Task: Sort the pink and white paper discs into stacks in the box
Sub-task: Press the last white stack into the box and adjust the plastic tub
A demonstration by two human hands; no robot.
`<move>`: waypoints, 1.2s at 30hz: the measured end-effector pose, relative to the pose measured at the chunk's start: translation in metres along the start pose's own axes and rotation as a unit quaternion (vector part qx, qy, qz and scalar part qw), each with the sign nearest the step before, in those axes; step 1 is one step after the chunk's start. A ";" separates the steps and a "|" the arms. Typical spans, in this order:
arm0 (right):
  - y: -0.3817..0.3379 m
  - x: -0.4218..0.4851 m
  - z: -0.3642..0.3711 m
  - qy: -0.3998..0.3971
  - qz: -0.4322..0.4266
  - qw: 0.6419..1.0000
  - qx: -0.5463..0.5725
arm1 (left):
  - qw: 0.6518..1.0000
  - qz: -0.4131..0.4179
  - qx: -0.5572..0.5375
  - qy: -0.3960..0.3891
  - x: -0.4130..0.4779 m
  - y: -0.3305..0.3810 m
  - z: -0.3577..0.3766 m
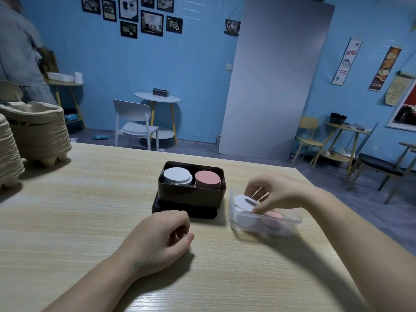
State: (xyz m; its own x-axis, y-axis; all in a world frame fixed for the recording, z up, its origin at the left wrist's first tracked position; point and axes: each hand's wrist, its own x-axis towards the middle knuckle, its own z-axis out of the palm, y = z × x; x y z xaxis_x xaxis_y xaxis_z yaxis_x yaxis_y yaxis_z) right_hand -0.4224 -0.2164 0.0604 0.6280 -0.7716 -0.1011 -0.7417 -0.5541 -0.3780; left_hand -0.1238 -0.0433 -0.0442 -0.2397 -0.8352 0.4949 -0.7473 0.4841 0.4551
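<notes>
A dark box stands mid-table on its lid. Inside it are a stack of white discs on the left and a stack of pink discs on the right. To its right sits a clear plastic container with loose white and pink discs. My right hand reaches into that container and pinches a white disc at its edge. My left hand rests on the table in front of the box, fingers loosely curled, holding nothing.
Stacks of pulp trays stand at the table's far left. The table's far edge runs just behind the box. A person stands at the back left. Chairs and small tables fill the room beyond.
</notes>
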 end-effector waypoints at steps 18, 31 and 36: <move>-0.097 0.074 0.016 0.107 -0.101 0.985 0.093 | 0.996 -0.038 0.012 -0.085 0.001 0.001 0.000; -0.126 0.105 0.049 0.129 -0.109 0.985 -0.034 | 0.995 -0.016 0.045 -0.092 0.003 0.001 0.003; -0.125 0.107 0.053 0.134 -0.107 0.984 -0.057 | 0.995 -0.011 0.048 -0.087 0.003 0.002 0.005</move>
State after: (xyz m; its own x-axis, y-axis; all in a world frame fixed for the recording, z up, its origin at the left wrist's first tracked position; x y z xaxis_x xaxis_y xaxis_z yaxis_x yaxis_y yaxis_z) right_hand -0.2499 -0.2132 0.0485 0.6996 -0.6795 0.2211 -0.6305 -0.7326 -0.2564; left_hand -0.1289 -0.0462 -0.0453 -0.3199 -0.8824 0.3450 -0.8071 0.4445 0.3885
